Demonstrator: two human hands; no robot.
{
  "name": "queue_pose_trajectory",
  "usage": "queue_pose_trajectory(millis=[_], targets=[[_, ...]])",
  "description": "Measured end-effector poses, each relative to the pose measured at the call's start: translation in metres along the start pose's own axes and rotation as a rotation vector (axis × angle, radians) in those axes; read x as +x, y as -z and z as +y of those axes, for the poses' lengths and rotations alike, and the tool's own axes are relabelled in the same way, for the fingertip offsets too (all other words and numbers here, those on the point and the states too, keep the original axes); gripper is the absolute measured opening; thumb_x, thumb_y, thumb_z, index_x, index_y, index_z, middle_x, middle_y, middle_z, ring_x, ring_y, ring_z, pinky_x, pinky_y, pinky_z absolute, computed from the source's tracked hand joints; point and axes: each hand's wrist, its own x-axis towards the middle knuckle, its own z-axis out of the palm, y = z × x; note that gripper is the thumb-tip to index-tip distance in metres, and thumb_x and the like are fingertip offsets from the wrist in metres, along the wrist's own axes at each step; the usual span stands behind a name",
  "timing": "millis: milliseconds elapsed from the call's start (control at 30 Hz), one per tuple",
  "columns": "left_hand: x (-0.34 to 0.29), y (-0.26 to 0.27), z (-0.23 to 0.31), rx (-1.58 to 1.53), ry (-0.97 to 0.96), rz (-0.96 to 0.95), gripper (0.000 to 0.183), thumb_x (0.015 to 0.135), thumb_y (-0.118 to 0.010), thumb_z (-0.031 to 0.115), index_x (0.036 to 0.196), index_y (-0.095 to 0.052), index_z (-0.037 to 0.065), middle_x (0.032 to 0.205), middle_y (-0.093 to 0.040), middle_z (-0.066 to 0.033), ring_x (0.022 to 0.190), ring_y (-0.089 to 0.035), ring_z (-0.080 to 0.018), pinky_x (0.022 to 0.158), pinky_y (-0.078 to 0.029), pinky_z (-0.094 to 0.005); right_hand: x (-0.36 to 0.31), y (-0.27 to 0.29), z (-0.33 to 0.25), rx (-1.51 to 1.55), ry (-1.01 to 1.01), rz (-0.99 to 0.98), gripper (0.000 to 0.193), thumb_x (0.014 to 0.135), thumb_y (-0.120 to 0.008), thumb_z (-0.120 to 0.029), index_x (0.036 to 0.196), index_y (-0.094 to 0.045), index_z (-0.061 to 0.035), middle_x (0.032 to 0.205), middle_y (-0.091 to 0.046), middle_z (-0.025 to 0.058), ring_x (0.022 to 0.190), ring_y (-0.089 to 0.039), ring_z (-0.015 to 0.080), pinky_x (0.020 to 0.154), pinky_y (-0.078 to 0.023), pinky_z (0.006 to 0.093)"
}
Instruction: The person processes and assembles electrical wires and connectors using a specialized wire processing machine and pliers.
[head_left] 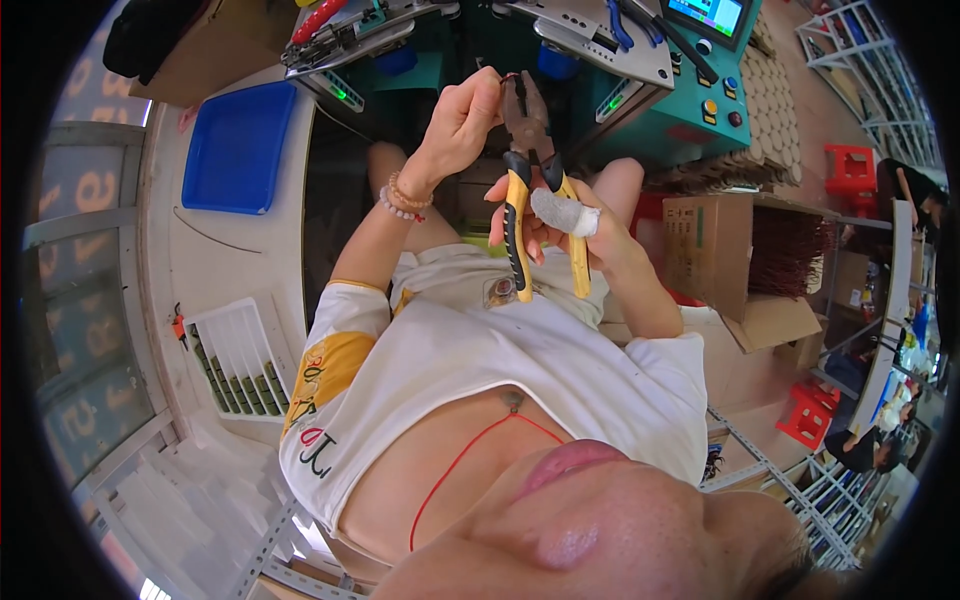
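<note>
My right hand (603,243) is wrapped around pliers (528,128) with yellow and black handles, held above my lap. A grey-white covering is around one of its digits. The handles are spread and the metal jaws point away from me. Close beside the jaw tips, my left hand (470,112) is closed in a pinch. A tiny reddish bit shows between its fingertips and the jaws, too small to name. Bead bracelets (403,200) circle my left wrist.
Ahead stands a teal machine (655,130) with metal plates, buttons and a screen (706,14). On the white left worktop (200,260) lie a blue tray (238,150) and a white tray (243,325) with green pieces. A cardboard box (705,250) of dark red strands sits right.
</note>
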Motion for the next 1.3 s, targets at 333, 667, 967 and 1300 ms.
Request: queue_pose_trajectory(millis=[333, 667, 967, 1300], targets=[[-0.005, 0.007, -0.018, -0.113, -0.003, -0.011, 0.038, 0.106, -0.038, 0.030, 0.079, -0.042, 0.004, 0.062, -0.043, -0.0001, 0.054, -0.036, -0.0090, 0.049, -0.030, -0.0239, -0.003, -0.001, -0.002, -0.020, 0.009, 0.065, 0.055, 0.091, -0.060, -0.041, 0.117, -0.053, 0.0071, 0.090, -0.065, 0.0186, 0.063, -0.061, 0.0107, 0.053, -0.049, 0.0194], [-0.002, 0.001, -0.002, 0.013, -0.104, 0.070, 0.039, 0.106, -0.038, 0.031, 0.078, -0.041, 0.004, 0.062, -0.041, -0.0003, 0.053, -0.036, -0.0097, 0.048, -0.029, -0.0240, -0.001, -0.006, 0.002, 0.010, -0.033, -0.023, 0.051, 0.096, -0.056, -0.037, 0.121, -0.053, 0.0073, 0.096, -0.066, 0.0197, 0.073, -0.064, 0.0130, 0.060, -0.050, 0.0213], [-0.006, 0.008, -0.003, -0.071, -0.035, 0.043, 0.040, 0.106, -0.039, 0.030, 0.077, -0.042, 0.003, 0.061, -0.039, -0.0008, 0.053, -0.035, -0.0109, 0.049, -0.031, -0.0238, 0.001, -0.001, 0.004, -0.020, -0.053, 0.013, 0.057, 0.090, -0.060, -0.045, 0.114, -0.053, 0.0060, 0.090, -0.064, 0.0180, 0.069, -0.062, 0.0134, 0.056, -0.048, 0.0208], [0.002, 0.007, 0.019, -0.170, 0.032, -0.050, 0.037, 0.104, -0.042, 0.027, 0.077, -0.049, 0.002, 0.071, -0.048, 0.0000, 0.063, -0.047, -0.0083, 0.058, -0.040, -0.0232, 0.003, 0.003, 0.019, 0.047, 0.040, -0.112, 0.035, 0.099, -0.055, -0.034, 0.116, -0.052, -0.0034, 0.094, -0.060, 0.0119, 0.086, -0.061, 0.0180, 0.080, -0.048, 0.0337]])
